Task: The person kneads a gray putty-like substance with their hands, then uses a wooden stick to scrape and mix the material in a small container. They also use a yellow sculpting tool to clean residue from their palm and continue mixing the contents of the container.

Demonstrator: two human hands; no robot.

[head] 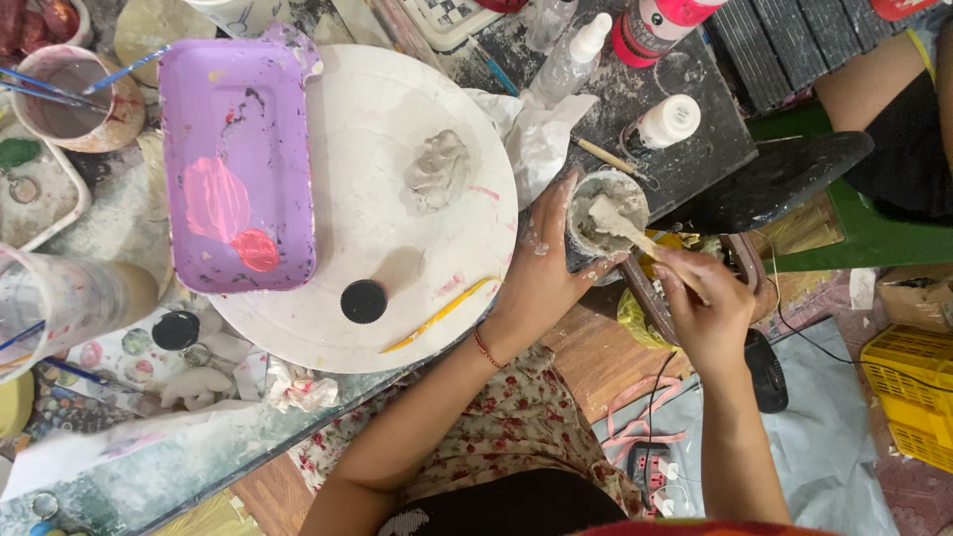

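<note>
Left hand [541, 273] wrapped around small paste-smeared cup [606, 210]; right hand [707, 313] pinching wooden stick [635, 236] sunk in grey paste. Beside cup: lumpy grey clay [437, 171] on round white board [397, 298], crumpled tissue [531, 134] between.

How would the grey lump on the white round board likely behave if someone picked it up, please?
The grey lump looks like soft wet clay, so it would probably dent and smear. Its flat, irregular shape suggests it would not roll on the white round board.
</note>
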